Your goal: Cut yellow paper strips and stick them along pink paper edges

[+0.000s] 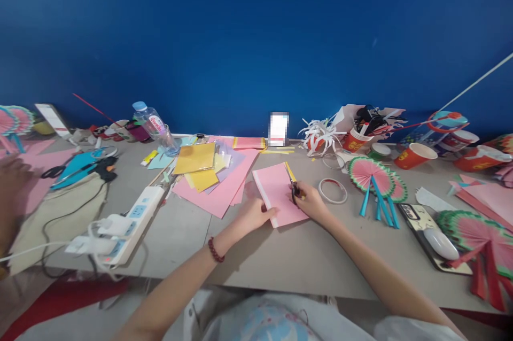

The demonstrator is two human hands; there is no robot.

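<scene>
A pink sheet of paper [272,186] with a white strip along its left edge lies in front of me on the table. My left hand [259,211] is closed on the paper's lower left edge, thumb on top. Black-handled scissors [294,188] are in my right hand [310,201], whose fingers wrap round the handles. The blades point away from me, over the sheet's right part. A narrow yellow strip [291,171] shows beside the blades at the sheet's upper right. My right fingers partly hide the scissor handles.
Pink sheets [216,199] and yellow paper packs [195,159] lie left, near a power strip [134,223] and bottle [154,124]. Right are a tape roll [332,191], watermelon-coloured paper fans [371,178], a mouse [441,243] and paper cups [416,155]. Another person's hand [14,183] is far left.
</scene>
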